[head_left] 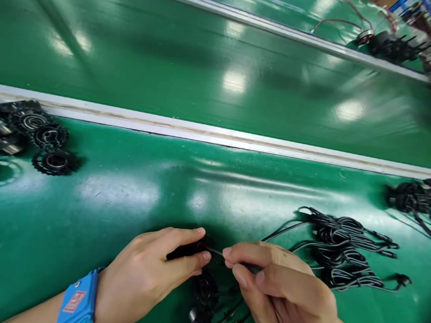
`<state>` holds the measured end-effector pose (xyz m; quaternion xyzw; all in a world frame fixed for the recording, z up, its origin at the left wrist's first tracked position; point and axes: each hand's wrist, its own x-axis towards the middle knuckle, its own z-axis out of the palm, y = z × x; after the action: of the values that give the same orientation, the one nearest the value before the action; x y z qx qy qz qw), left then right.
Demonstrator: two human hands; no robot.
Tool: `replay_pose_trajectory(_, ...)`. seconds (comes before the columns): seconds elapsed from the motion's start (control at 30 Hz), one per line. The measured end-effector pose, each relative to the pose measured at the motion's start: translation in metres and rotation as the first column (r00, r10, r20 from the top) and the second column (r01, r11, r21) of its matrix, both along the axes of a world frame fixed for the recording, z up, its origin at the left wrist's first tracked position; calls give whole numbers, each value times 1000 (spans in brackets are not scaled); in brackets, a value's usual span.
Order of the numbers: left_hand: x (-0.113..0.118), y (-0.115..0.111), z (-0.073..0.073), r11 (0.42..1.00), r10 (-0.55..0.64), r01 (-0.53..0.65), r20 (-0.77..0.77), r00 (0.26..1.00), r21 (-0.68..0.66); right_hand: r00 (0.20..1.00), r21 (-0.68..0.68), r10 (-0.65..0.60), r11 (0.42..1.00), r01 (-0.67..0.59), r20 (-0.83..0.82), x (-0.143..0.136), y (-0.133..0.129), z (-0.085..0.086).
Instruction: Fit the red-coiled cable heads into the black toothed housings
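Observation:
My left hand [151, 263], wearing a blue wristband [79, 300], is closed around a small black part [183, 251], mostly hidden by the fingers. In a pinch, my right hand [284, 286] holds a slender tool with a thin grey tip [215, 251]. That tip reaches left to the black part; whether it touches cannot be made out. Below and between the hands lie black ring-shaped parts [206, 287] with a shiny metal piece. Thin dark leads run under my right hand. Bundled black cables [342, 256] rest just beyond it on the green table.
Black toothed rings and metal parts [55, 161] are heaped at the left. More black parts with wires [421, 197] sit at the right edge. A white rail [203, 130] crosses the green surface. Past a second rail [266, 28] are a black motor-like part [392, 46] and red wires.

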<state>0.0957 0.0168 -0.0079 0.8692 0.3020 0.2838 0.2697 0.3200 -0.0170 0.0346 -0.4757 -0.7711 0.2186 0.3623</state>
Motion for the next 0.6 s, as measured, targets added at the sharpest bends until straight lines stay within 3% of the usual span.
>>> replay_pose_trajectory(0.6, 3, -6, -1, 987, 68, -64, 25, 997, -148, 982, 32, -38, 999, 33, 186, 5, -5, 9)
